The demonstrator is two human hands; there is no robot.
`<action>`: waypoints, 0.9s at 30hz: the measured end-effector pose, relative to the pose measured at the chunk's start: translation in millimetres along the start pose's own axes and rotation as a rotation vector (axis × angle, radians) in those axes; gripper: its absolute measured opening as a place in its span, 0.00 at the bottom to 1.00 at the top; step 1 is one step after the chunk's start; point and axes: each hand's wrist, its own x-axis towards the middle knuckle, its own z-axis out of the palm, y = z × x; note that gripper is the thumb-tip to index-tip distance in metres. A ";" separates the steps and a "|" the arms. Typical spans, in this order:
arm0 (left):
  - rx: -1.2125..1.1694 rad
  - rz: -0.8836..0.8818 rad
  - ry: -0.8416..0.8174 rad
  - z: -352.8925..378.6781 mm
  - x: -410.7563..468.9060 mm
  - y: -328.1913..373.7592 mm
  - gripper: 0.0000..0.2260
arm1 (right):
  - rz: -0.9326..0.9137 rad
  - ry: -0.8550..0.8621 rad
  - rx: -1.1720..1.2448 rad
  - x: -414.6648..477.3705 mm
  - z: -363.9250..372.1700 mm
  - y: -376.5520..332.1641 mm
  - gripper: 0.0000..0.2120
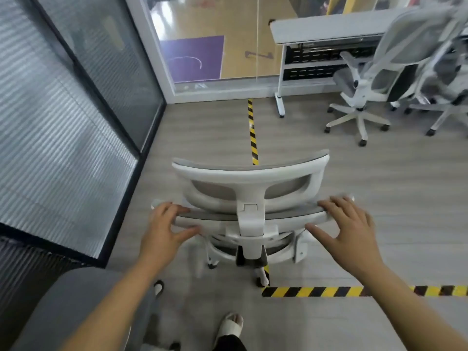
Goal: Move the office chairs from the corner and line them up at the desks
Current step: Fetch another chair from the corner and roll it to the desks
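Dead ahead at twelve o'clock, between our arms, stands the office chair [250, 224] — white plastic frame, grey mesh, a curved headrest [250, 173] on a white stem above the backrest's top rail. Our left hand [164, 226] grips that rail at its nine o'clock end, fingers over, thumb beneath; our right hand [352, 229] grips the three o'clock end likewise, thumb splayed. It stands over yellow-and-black floor tape [253, 138]. Up at one o'clock sits the desk [329, 29] — a second chair [385, 81] and a third chair [440, 74] stand beside it, at two o'clock.
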 end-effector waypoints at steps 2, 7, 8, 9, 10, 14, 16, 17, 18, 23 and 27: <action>-0.025 0.037 -0.026 20.9 16.3 16.6 0.23 | 0.025 0.045 0.069 -16.4 -15.5 6.9 0.29; -0.019 0.227 -0.076 82.1 68.4 68.0 0.25 | 0.146 0.136 0.037 -35.4 -27.7 26.9 0.28; -0.024 0.260 -0.101 94.8 78.6 80.9 0.24 | 0.196 0.182 0.006 -35.2 -29.3 35.9 0.27; -0.036 0.291 -0.131 107.1 89.2 93.1 0.23 | 0.246 0.237 -0.026 -33.4 -31.8 45.2 0.26; -0.053 0.325 -0.159 119.8 100.1 105.7 0.24 | 0.293 0.291 -0.054 -30.1 -35.0 54.8 0.25; -0.092 0.465 -0.232 178.6 142.1 156.2 0.29 | 0.437 0.416 -0.084 -19.5 -53.9 100.2 0.24; -0.089 0.528 -0.262 210.5 161.5 184.0 0.29 | 0.483 0.451 -0.070 -14.3 -67.4 128.8 0.24; -0.083 0.560 -0.277 226.3 171.3 199.0 0.28 | 0.502 0.459 -0.080 -11.4 -75.3 144.8 0.24; -0.073 0.591 -0.295 241.4 180.5 214.3 0.27 | 0.517 0.462 -0.096 -7.8 -83.6 161.6 0.24; -0.021 0.726 -0.307 325.5 218.0 296.4 0.24 | 0.572 0.513 -0.152 14.9 -126.2 265.0 0.25; -0.014 0.777 -0.268 400.9 242.2 369.7 0.23 | 0.588 0.492 -0.176 42.4 -167.8 357.6 0.23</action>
